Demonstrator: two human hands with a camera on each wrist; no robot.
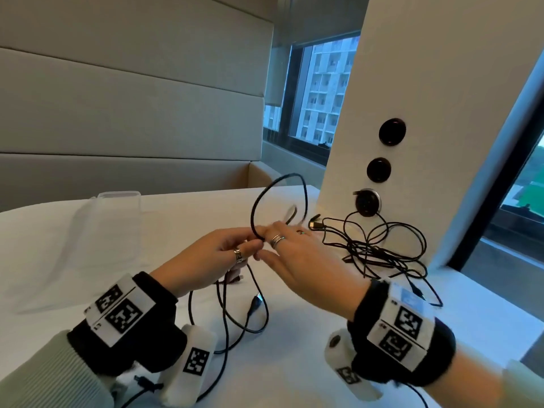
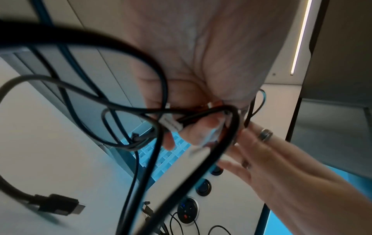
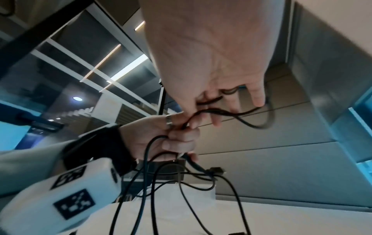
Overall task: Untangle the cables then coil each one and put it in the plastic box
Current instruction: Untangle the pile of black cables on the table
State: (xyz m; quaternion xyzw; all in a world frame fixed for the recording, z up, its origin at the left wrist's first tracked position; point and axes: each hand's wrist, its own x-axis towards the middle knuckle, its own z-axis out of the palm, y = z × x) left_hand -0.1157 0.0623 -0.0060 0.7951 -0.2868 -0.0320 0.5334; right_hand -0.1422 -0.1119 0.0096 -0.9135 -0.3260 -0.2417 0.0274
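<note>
While the left hand point(image 1: 215, 257) pinches a thick black round cable point(image 1: 256, 207) with curled fingers, one loop stands up above the knuckles toward 12 o'clock and slack hangs to the white tabletop point(image 1: 294, 334), ending in a black plug point(image 1: 255, 304). Right hand point(image 1: 300, 260) sits just at 3 o'clock of the left, fingers mostly straight against the loop; whether it actually grips, cannot tell. Judged step: coiling the first cable. Tangle of thin black cables point(image 1: 379, 245) lies at 2 o'clock, untouched. Clear plastic box point(image 1: 117, 219) waits at 10 o'clock, apparently no cable in it. Next move likely needs the right hand to feed another turn into the left's pinch, keeping the loops even.
</note>
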